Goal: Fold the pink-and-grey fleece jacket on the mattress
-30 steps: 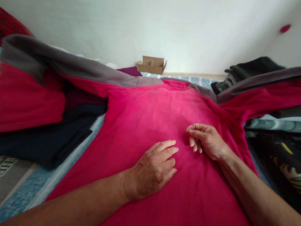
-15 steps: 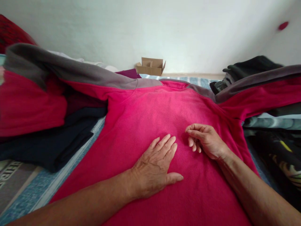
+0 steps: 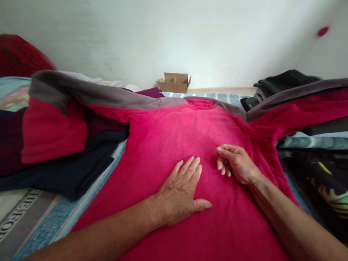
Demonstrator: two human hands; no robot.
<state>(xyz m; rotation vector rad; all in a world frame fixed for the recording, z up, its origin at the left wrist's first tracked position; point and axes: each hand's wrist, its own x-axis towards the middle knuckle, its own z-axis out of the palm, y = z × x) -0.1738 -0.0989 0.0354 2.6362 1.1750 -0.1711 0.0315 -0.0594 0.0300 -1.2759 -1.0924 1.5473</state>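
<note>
A pink fleece top (image 3: 168, 137) with grey shoulders lies spread out before me, its sleeves stretched to both sides. My left hand (image 3: 181, 194) rests flat on the middle of it, fingers extended and thumb apart. Just to the right, my right hand (image 3: 236, 163) is held over the fleece with thumb and index finger pinched together and the other fingers curled. Whatever the pinch may hold is too small to make out. The left sleeve (image 3: 54, 127) bends down over folded dark clothes.
Folded navy clothing (image 3: 81, 166) lies on the left, near a grey printed cloth (image 3: 24, 214). Dark garments (image 3: 288, 83) are stacked at the back right, with a black patterned one (image 3: 312, 177) nearer. An open cardboard box (image 3: 174, 87) stands by the wall. Blue patterned fabric (image 3: 65, 214) lies underneath.
The camera view has turned slightly left and up, so more of the left side shows. Both hands keep nearly the same pose and place on the fleece.
</note>
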